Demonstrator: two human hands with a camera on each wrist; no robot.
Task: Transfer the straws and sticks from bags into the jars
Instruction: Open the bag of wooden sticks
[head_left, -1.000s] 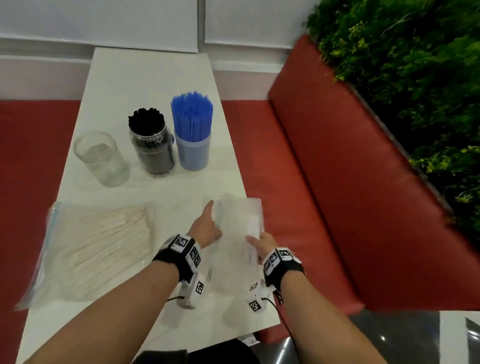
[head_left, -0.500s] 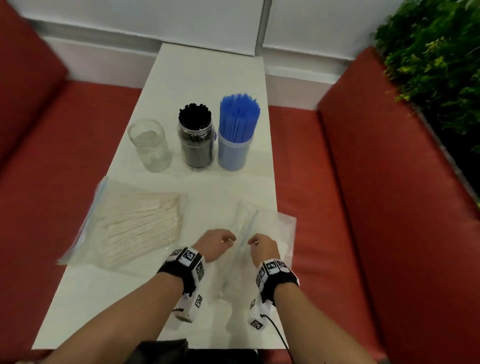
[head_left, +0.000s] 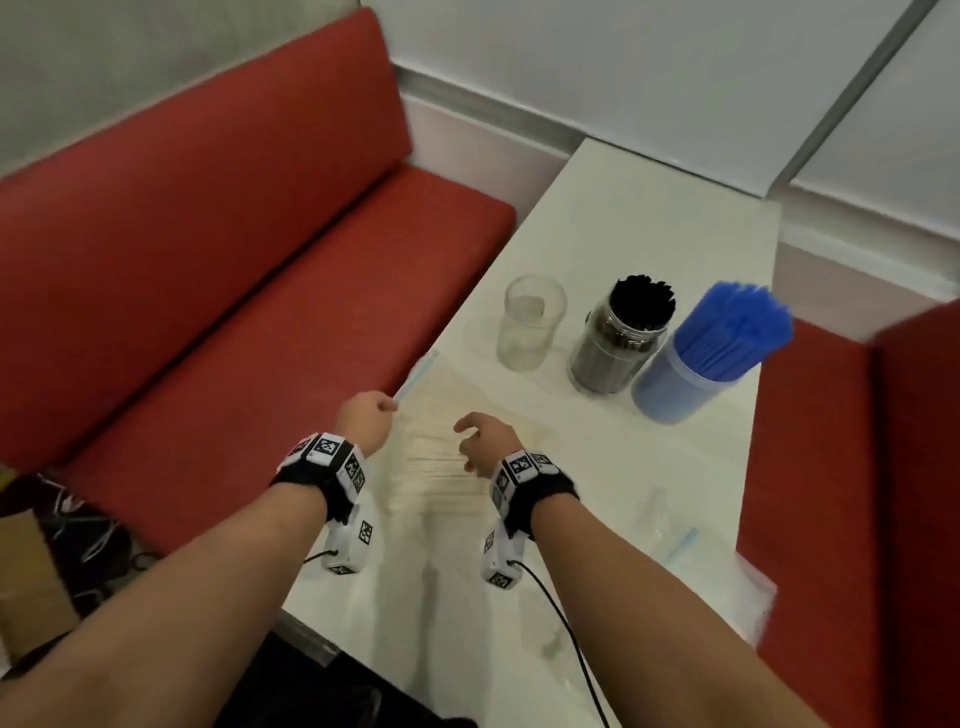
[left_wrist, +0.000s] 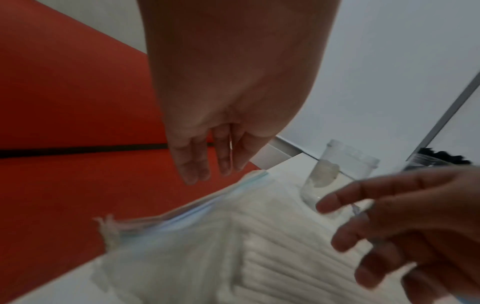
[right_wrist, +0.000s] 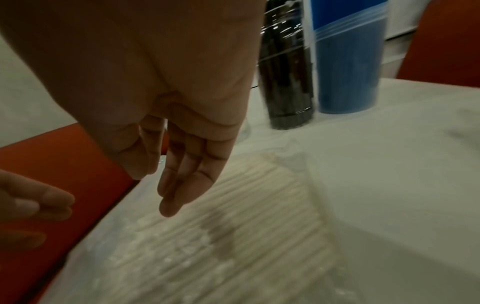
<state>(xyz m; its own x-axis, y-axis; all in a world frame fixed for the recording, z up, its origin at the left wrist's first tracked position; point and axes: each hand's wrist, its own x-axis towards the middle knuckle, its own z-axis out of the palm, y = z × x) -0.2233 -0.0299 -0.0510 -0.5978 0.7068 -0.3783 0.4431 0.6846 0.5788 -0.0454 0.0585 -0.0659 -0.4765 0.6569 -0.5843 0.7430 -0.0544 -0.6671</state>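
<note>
A clear bag of pale sticks (head_left: 441, 457) lies flat at the left edge of the white table (head_left: 649, 218). The sticks are packed side by side, and their long axes run across the table from the left edge toward the right edge. The bag's blue zip strip (left_wrist: 187, 211) lies along the left edge.

Both hands hover just above this bag. The left hand (head_left: 366, 421) is over the zip strip, its fingers (left_wrist: 192, 164) hanging straight and loose, grasping nothing. The right hand (head_left: 488, 441) is over the middle of the sticks, fingers (right_wrist: 182, 185) relaxed and spread, also released.

Three jars stand in a row across the table beyond the bag: one empty glass jar (head_left: 530, 322) nearest the left edge, one jar of black straws (head_left: 623, 338) in the middle, one jar of blue straws (head_left: 706, 358) nearest the right edge. A second clear bag (head_left: 691, 551), flat, lies at the right edge near the front corner. Red bench seats (head_left: 234, 260) flank the table.
</note>
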